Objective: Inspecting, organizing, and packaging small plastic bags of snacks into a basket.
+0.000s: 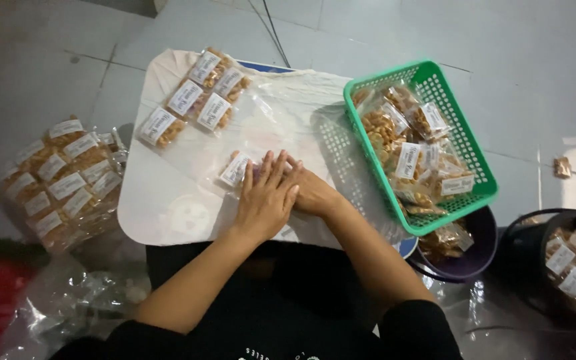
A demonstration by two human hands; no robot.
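Hands pressing a snack packet flat
Left hand [266, 197] lies spread, palm down, over right hand [311, 190]; both rest on a labelled snack packet [237, 168] on the small table [148, 207].

Home packing spot: tiled floor [381, 40], low table [141, 213], snack packets [195, 100].

You pressed glossy clear plastic film [261, 127] over the smooth white table [148, 200]; the green basket [461, 143] was perforated plastic, the snack packets [195, 100] shiny with matt paper labels.
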